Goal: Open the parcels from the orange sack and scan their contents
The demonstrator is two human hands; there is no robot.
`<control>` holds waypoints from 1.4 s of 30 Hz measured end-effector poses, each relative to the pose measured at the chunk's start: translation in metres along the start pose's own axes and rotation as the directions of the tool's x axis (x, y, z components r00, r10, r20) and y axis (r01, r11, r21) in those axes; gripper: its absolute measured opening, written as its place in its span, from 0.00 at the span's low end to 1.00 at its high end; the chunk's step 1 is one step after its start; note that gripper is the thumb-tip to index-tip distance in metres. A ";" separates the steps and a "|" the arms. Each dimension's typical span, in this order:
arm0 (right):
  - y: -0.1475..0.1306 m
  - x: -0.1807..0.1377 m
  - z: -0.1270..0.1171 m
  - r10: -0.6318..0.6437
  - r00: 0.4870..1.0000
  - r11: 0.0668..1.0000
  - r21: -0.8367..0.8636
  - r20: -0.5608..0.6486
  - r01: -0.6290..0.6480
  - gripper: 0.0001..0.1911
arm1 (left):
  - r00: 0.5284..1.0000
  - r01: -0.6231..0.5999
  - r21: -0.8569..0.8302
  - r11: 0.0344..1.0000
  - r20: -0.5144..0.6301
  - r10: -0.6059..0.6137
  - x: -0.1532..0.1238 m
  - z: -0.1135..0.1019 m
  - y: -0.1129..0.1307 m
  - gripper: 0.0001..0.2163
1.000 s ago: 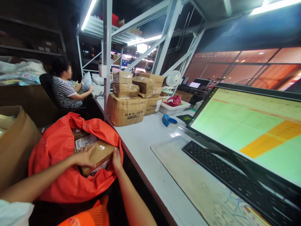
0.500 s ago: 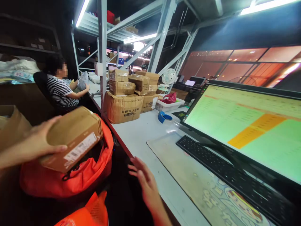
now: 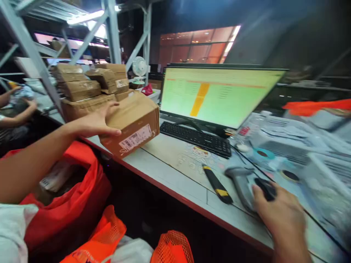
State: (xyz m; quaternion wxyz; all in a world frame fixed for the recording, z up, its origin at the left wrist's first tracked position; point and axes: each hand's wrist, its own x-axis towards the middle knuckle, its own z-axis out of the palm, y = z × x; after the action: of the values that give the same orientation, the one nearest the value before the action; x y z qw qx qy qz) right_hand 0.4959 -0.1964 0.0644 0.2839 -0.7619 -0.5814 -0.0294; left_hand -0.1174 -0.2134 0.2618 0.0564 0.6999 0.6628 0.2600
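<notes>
My left hand (image 3: 95, 122) grips a brown cardboard box (image 3: 137, 120) from its left side, thumb along the front edge. A white barcode label shows on the box's front; the box is over the front edge of the desk (image 3: 170, 182). My right hand (image 3: 282, 212) is around a black computer mouse (image 3: 265, 188), thumb on its left side; its other fingers are partly hidden. Right beside that thumb lies a grey handheld barcode scanner (image 3: 238, 180). Left of the scanner is a black and yellow utility knife (image 3: 216, 184).
A monitor (image 3: 214, 96) and keyboard (image 3: 194, 138) stand behind the desk mat. Cardboard boxes (image 3: 82, 89) are stacked at the left. An open red bag (image 3: 85, 190) is below my left arm. Plastic-wrapped items and tape rolls crowd the right. Another person's arms (image 3: 22, 115) show far left.
My left hand has carried the box from above the red bag to the desk. My right hand has moved right onto the mouse. The view has turned right.
</notes>
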 end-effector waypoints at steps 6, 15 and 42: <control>-0.013 -0.005 0.010 0.151 0.973 0.981 -0.145 0.175 -0.126 0.39 | 0.868 -0.217 0.105 0.971 0.476 0.142 0.092 0.109 0.047 0.58; -0.058 0.013 0.023 0.308 0.937 0.924 -0.288 0.163 -0.254 0.39 | 0.785 -0.321 0.094 0.942 0.582 0.210 0.120 0.124 0.035 0.57; -0.116 -0.010 -0.020 -0.223 0.923 0.969 0.179 0.315 0.173 0.27 | 0.980 -0.186 -0.635 0.750 -0.067 0.186 0.048 0.215 -0.050 0.69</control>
State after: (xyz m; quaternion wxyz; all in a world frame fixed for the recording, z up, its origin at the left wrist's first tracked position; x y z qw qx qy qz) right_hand 0.3940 -0.1955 0.1238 0.2328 -0.6700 -0.6957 0.1139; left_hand -0.0689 -0.1047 0.0702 0.2645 0.7015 0.4621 0.4736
